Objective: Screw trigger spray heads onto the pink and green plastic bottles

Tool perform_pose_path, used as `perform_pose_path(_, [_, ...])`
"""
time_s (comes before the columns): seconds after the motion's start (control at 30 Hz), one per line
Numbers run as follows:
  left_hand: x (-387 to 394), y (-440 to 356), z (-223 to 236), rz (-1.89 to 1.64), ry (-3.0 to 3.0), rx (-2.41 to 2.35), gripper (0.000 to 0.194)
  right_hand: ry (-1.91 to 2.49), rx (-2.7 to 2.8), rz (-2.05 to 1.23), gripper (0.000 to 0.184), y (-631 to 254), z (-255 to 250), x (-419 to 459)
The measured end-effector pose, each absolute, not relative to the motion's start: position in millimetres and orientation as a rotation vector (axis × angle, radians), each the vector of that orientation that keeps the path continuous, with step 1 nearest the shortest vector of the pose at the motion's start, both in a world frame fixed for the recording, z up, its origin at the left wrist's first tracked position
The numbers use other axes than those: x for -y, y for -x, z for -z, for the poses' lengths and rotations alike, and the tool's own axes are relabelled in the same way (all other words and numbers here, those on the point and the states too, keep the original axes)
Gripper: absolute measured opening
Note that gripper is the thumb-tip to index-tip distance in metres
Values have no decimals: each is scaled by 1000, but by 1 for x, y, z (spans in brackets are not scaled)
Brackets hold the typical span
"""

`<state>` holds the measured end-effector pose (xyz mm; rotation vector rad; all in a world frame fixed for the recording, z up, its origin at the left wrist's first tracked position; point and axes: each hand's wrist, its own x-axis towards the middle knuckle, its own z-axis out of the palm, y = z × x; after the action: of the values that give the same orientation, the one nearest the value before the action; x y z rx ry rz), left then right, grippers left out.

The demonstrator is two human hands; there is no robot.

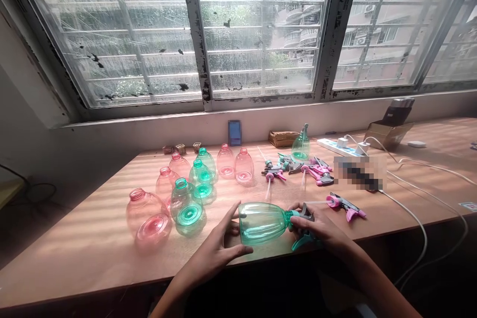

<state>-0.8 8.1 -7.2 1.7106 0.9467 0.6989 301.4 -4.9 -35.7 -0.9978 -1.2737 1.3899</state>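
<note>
two bare hands are at a light wooden bench (74, 263), holding a clear green plastic bottle (263, 223) on its side just above the near edge, its base toward the left. the left hand (212, 251) is open, with spread fingers pressed against the bottle's body. the right hand (316, 228) is curled closed around the bottle's neck and a grey and teal trigger sprayer (304, 223), which sits at the neck; whether it is screwed on cannot be told.

just beyond the hands stand several round pink plastic bottles (148, 218) and clear green plastic bottles (186, 208), without sprayers, some upright and some tipped. a pink and grey trigger sprayer (345, 206) lies alone to the right of the right hand, near a heap of similar sprayers (298, 171). a green bottle with a sprayer (300, 145) stands upright behind the heap, beside a white power strip (337, 146). a blurred patch (357, 174) hides one object on the bench.
</note>
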Motion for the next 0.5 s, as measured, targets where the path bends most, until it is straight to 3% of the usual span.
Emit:
perform_pose_path(0.17, [-9,2,9,-687,-1680,-962,101,992,1283,-1393,47,-302,37,5])
perform_pose_path(0.37, [-7,0,1,-710,-1683,-884,76,994,1276,-1397,49,-302,39,4])
perform_pose_path(0.5, [-6,1,2,-712,-1712,-932,89,992,1269,-1395,49,-302,38,4])
